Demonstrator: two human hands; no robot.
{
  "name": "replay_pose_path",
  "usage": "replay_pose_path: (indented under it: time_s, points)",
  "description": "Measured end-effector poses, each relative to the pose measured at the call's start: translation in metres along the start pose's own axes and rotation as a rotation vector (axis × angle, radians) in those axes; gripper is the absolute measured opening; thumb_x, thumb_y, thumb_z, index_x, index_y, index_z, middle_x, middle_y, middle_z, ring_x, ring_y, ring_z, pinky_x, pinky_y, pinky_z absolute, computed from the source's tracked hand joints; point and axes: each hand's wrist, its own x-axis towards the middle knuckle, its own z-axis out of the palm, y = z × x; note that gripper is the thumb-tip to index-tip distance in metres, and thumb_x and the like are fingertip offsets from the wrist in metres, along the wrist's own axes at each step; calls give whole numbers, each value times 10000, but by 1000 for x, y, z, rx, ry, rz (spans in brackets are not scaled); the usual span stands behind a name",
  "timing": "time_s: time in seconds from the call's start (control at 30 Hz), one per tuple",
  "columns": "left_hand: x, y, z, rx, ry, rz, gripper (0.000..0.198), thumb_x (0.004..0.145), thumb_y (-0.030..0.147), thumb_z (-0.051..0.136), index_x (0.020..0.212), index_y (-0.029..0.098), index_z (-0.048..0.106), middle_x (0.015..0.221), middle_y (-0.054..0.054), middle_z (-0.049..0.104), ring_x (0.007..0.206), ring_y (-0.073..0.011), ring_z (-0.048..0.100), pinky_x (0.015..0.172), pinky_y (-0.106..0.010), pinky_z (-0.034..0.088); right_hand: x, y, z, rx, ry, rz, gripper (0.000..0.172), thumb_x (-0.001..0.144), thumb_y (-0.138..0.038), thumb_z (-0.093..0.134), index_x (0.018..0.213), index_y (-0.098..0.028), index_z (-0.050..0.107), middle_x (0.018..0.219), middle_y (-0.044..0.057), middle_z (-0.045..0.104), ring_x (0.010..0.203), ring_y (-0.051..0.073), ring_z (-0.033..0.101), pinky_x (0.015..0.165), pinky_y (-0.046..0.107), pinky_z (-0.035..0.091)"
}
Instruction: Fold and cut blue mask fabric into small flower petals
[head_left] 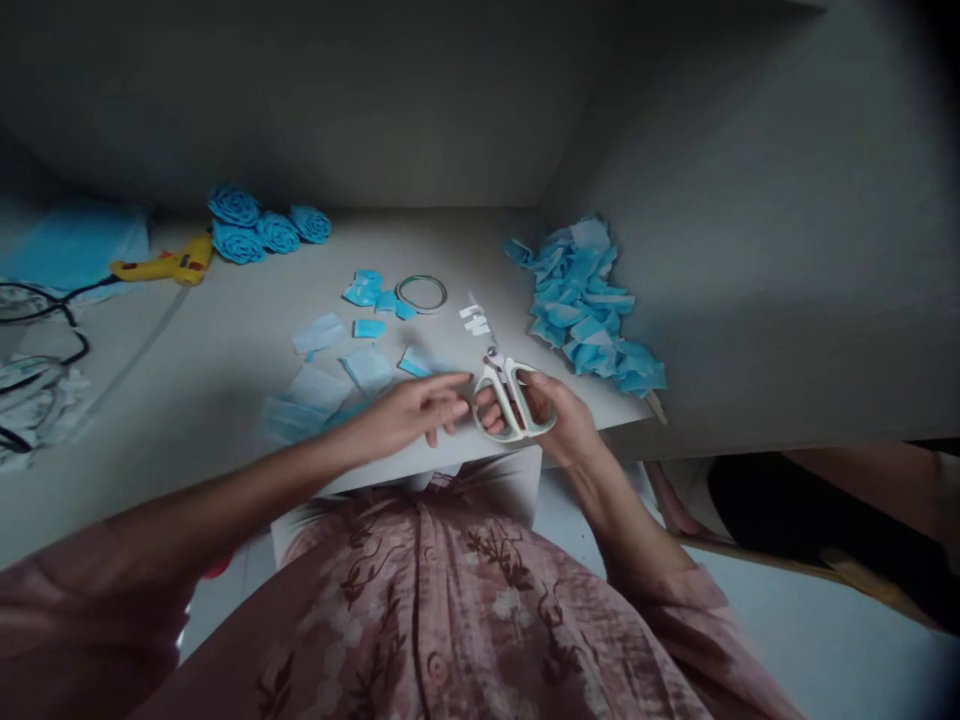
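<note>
Pale-handled scissors (510,398): gripped in the right hand (559,415) at the near desk (225,340) edge, fingers through the loops, blades pointing away and looking nearly shut.
Left hand (416,410): flat and holding nothing, fingers stretched toward the scissor handles, fingertips just beside them.
Advice for the cut: I'd say the free hand should pin or lift one piece firmly first, and keep its fingertips out of the blades' line.
Light blue cut pieces (360,370): lying loose just past the left hand, some overlapping.
White strips (475,320): just beyond the scissor tips.
Thin ring (421,294): flat on the desk, farther out.
Blue scrap heap (589,305): piled against the right wall.
Blue rosettes (259,225): clustered at the back.
Yellow glue gun (169,265): beside them, corded.
</note>
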Motion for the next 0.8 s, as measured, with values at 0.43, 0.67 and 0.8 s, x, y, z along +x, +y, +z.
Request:
replay_pose_path:
  time_s: [0.43, 0.67, 0.8]
  points:
    - [-44, -29, 57, -413, 241, -11, 280, 918, 439, 721, 1014, 186, 650, 842, -18, 690, 627, -130, 628, 588, -266, 498, -19, 31, 29, -737, 397, -250, 284, 953, -441, 702, 1084, -233, 845, 786, 6, 749, 596, 134, 559, 617, 281, 494]
    - [-57, -21, 55, -390, 120, 19, 332, 974, 456, 688, 1154, 181, 727, 813, -36, 701, 638, -136, 595, 615, -277, 483, -23, 15, 22, -802, 265, -233, 253, 957, -431, 723, 1092, -279, 872, 663, -23, 719, 501, 127, 552, 526, 276, 496]
    - [-58, -23, 47, -390, 94, -3, 418, 973, 433, 677, 1308, 188, 732, 827, -25, 701, 614, -121, 570, 600, -269, 468, -22, -1, 12, -866, 227, -248, 233, 962, -431, 726, 1079, -299, 878, 666, -18, 743, 544, 151, 606, 569, 293, 532]
